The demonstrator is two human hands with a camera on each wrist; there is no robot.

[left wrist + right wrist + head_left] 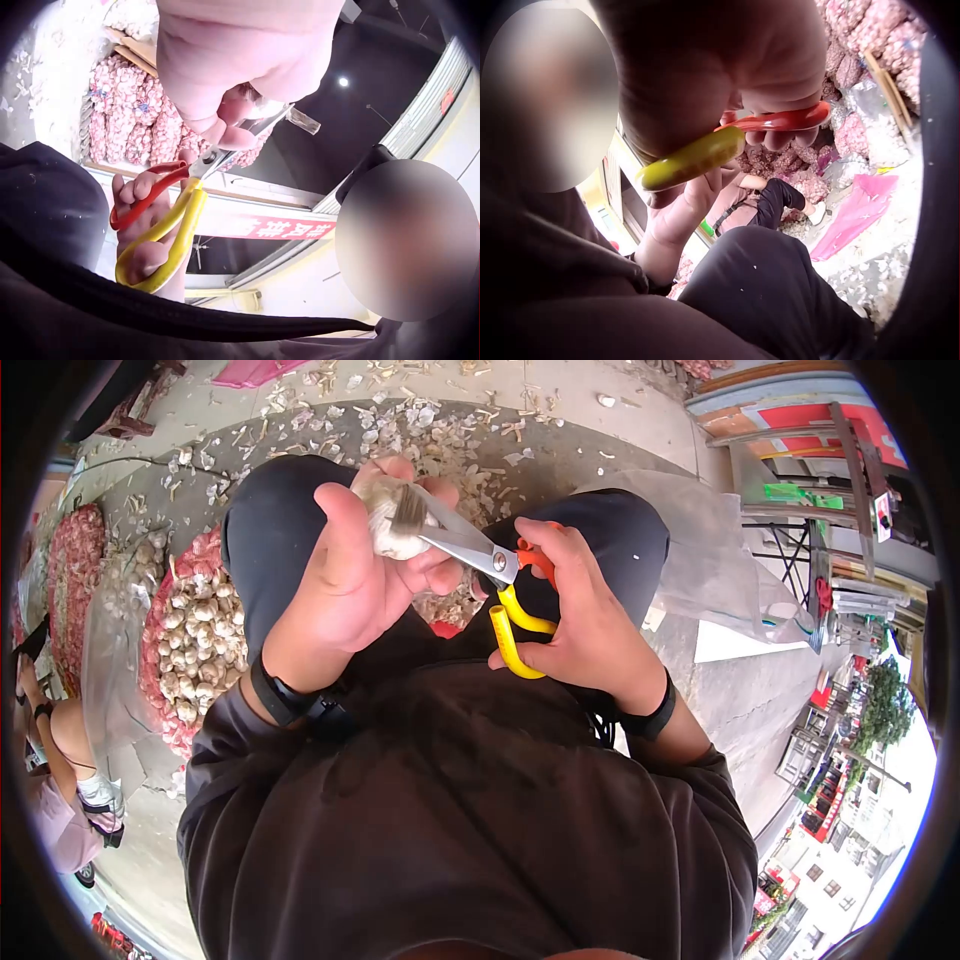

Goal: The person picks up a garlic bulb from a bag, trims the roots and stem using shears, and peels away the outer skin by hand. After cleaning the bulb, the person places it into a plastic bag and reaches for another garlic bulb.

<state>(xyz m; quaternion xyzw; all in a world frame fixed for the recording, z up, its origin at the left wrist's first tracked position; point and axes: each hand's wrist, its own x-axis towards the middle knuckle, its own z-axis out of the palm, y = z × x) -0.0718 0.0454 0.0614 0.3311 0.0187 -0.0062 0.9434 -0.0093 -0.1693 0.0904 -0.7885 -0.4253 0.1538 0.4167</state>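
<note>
My left hand (365, 565) grips a white garlic bulb (392, 522) above my lap, fingers curled round it. My right hand (580, 620) holds a pair of scissors (490, 565) with one orange and one yellow handle (510, 625); its fingers pass through the loops. The steel blades (450, 535) reach left to the bulb and sit at its dried root tuft. From the left wrist view the left hand (240, 67) is close overhead, with the scissors (161, 225) below it. The right wrist view shows the right hand (705, 82) round the yellow and orange handles (735, 146).
A red mesh sack of garlic bulbs (195, 635) lies open at my left knee. Garlic skins (400, 420) litter the concrete ahead. A clear plastic bag (720, 570) lies to the right. Another person (60, 780) sits at far left. Stacked garlic sacks (870, 45) stand behind.
</note>
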